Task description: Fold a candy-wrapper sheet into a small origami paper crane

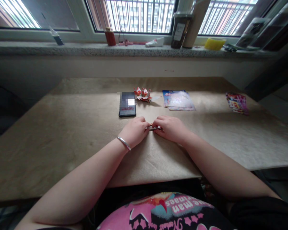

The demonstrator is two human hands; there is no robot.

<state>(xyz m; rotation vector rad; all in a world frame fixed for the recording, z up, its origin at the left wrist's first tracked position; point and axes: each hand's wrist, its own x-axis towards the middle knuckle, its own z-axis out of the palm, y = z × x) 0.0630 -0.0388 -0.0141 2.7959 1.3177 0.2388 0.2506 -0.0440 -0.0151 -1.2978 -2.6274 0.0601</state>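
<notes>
Both hands meet over the middle of the table, pinching a small thin folded piece that looks like paper between them. My left hand, a silver bangle at its wrist, has its fingers closed on the left end. At the right end, the fingers of my right hand are curled round it and hide part of it. Just beyond my left hand lies a phone, its screen partly blurred out. Touching or close to the phone's upper right is a cluster of red-and-white folded paper pieces.
Blue printed sheets lie stacked beyond my right hand. Farther right are fanned pink and red printed papers. On the stone windowsill stand a red bottle, a dark lidded container and a yellow item.
</notes>
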